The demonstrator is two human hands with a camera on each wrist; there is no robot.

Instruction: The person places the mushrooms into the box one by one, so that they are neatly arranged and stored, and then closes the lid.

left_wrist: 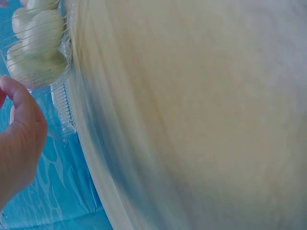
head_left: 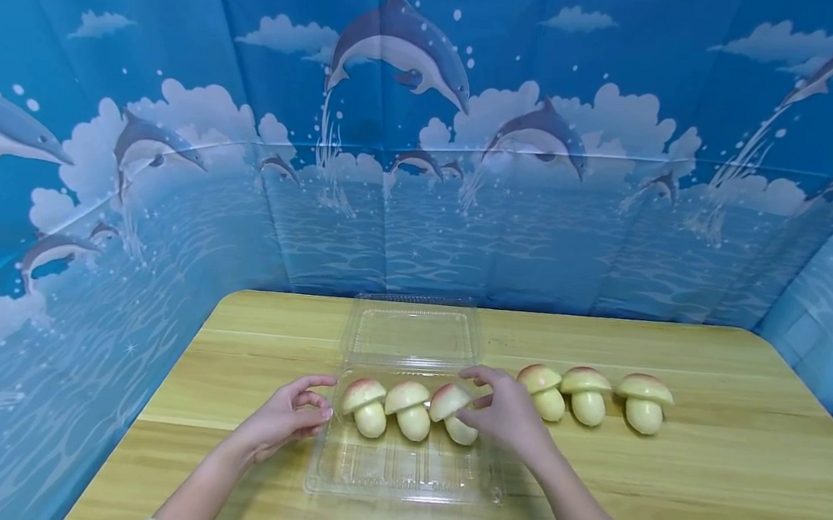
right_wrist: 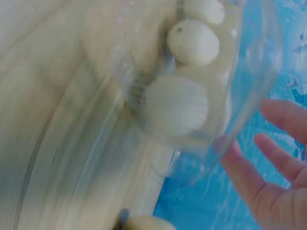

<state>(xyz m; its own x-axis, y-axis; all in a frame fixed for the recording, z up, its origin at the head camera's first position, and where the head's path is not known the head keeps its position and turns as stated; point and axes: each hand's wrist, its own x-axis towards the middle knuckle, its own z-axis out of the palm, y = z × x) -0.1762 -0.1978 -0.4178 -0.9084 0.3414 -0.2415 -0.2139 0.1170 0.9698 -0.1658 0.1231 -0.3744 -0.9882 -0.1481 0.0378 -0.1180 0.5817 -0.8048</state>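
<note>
A clear plastic clamshell container point(head_left: 402, 491) lies on the table with its lid point(head_left: 413, 333) folded back. Inside its tray, three cream mushroom-shaped pieces with pink-tinged caps stand in a row: left mushroom point(head_left: 371, 419), middle mushroom point(head_left: 413, 420), right mushroom point(head_left: 448, 401). My left hand point(head_left: 281, 419) is beside the container's left wall, fingers loosely bent; whether it touches the wall I cannot tell. Over the right wall, my right hand point(head_left: 510, 415) is near the right mushroom. Spread fingers show on that hand point(right_wrist: 283, 187) in the right wrist view, holding nothing.
Three more mushroom-shaped pieces, a near one point(head_left: 549, 404), a middle one point(head_left: 587, 406) and a far one point(head_left: 643, 414), stand on the wooden table point(head_left: 702, 505) right of the container. Behind the table hangs a blue dolphin-print cloth point(head_left: 419, 235).
</note>
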